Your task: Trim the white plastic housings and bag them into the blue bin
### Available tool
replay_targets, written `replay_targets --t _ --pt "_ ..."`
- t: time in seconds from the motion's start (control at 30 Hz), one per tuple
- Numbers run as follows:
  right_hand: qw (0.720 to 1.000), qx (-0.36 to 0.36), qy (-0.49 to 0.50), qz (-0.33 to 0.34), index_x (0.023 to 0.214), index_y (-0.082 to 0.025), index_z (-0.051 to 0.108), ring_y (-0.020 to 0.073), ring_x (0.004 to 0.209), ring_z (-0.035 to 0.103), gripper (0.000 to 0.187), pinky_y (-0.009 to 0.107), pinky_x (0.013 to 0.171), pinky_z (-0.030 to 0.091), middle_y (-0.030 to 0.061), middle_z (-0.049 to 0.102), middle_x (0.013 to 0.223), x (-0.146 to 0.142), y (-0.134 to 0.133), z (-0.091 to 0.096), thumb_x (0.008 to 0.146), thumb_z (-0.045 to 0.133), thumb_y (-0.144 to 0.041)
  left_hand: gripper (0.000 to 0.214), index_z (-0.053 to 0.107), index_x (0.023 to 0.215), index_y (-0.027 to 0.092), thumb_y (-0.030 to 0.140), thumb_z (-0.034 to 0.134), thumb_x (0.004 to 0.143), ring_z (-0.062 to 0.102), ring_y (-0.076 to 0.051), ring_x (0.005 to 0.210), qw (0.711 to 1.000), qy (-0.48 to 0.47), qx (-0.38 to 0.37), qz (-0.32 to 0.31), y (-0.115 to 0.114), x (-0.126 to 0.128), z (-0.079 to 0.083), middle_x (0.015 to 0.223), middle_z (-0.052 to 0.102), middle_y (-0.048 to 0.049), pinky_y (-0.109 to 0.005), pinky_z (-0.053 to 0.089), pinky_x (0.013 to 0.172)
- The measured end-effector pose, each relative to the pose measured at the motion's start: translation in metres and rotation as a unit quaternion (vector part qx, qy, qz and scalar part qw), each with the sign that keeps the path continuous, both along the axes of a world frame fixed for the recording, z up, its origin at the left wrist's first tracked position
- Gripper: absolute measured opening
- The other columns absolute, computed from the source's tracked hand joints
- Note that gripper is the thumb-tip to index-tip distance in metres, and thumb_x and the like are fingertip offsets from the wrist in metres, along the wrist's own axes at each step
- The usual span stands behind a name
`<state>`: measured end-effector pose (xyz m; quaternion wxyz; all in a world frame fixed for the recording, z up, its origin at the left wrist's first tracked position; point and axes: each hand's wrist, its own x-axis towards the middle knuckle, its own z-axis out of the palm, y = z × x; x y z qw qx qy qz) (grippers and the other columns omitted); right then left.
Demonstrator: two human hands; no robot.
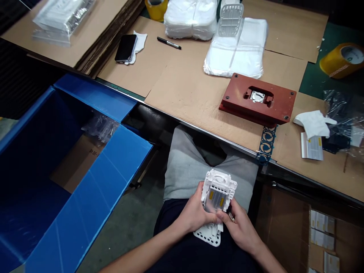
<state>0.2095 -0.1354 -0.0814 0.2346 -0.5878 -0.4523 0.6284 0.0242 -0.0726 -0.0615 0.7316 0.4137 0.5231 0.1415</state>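
Over my lap I hold a white plastic housing point(220, 180) with a clear-and-grey panel point(216, 200) in it, marked by two yellow strips. My left hand point(195, 210) grips its left side, thumb across the lower front. On the right side, my right hand point(239, 223) is closed around the edge, its thumb meeting the panel's lower end. A perforated white flap point(209, 236) sticks out below my hands. Parts of the fingers are hidden behind the housing.
A blue bin point(93, 193) stands open at left. On the cardboard-covered table are a red fixture block point(261, 98), bagged white parts point(236, 57), a phone point(126, 48), a marker point(169, 43), a white glove point(314, 122) and a tape roll point(342, 60). A blue patterned strip point(266, 146) overhangs the edge.
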Motion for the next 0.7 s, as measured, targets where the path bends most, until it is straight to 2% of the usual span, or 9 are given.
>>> replay_targets --t 0.17,0.23,0.43,0.53,0.63,0.7 --pt "0.999 0.004 -0.027 -0.023 0.126 -0.018 0.053 0.0253 0.093 0.068 0.040 0.033 0.081 0.055 0.0112 0.070 0.111 -0.005 -0.007 0.001 0.096 0.057 -0.044 0.085 0.044 0.124 0.023 0.023 0.093 0.054 0.065 -0.027 0.101 1.000 0.018 0.012 -0.002 -0.006 0.001 -0.004 0.112 0.068 -0.0038 -0.037 0.050 0.087" --pt "0.999 0.002 -0.029 -0.029 0.125 -0.019 0.054 0.0256 0.091 0.068 0.039 0.033 0.079 0.055 0.0104 0.071 0.108 -0.006 -0.007 0.000 0.095 0.058 -0.044 0.086 0.044 0.124 0.024 0.023 0.093 0.053 0.064 -0.027 0.103 1.000 0.020 0.016 -0.003 -0.006 0.002 -0.006 0.113 0.067 -0.0035 -0.036 0.049 0.088" --pt "0.999 -0.012 0.022 -0.036 0.135 -0.022 0.052 0.0282 0.122 0.062 0.045 0.039 0.103 0.049 0.0104 0.065 0.133 -0.007 0.007 -0.004 0.095 0.060 -0.042 0.081 0.042 0.126 0.022 0.022 0.088 0.060 0.065 -0.028 0.103 0.999 0.038 0.024 0.000 0.001 0.000 -0.005 0.113 0.068 -0.0058 -0.037 0.050 0.088" --pt "0.997 -0.025 0.051 -0.061 0.139 -0.021 0.050 0.0273 0.124 0.062 0.050 0.039 0.104 0.050 0.0116 0.063 0.137 -0.004 0.018 0.000 0.095 0.059 -0.044 0.084 0.044 0.127 0.023 0.021 0.090 0.057 0.067 -0.028 0.103 0.999 0.037 0.017 -0.011 0.005 -0.004 0.002 0.112 0.069 -0.0053 -0.035 0.051 0.084" --pt "0.993 -0.034 0.062 -0.091 0.137 -0.019 0.054 0.0273 0.124 0.061 0.049 0.039 0.106 0.049 0.0127 0.063 0.137 0.002 0.027 0.012 0.096 0.059 -0.046 0.083 0.047 0.127 0.024 0.018 0.089 0.056 0.070 -0.027 0.092 0.999 0.034 0.006 -0.033 0.010 -0.008 0.012 0.105 0.071 -0.0031 -0.035 0.052 0.081" --pt "0.992 -0.044 0.069 -0.092 0.135 -0.019 0.057 0.0275 0.124 0.061 0.048 0.038 0.106 0.048 0.0128 0.065 0.135 0.003 0.032 0.021 0.095 0.060 -0.047 0.085 0.045 0.132 0.024 0.022 0.089 0.059 0.069 -0.028 0.098 0.998 0.042 0.013 -0.034 0.013 -0.008 0.019 0.115 0.069 -0.0058 -0.036 0.052 0.085"
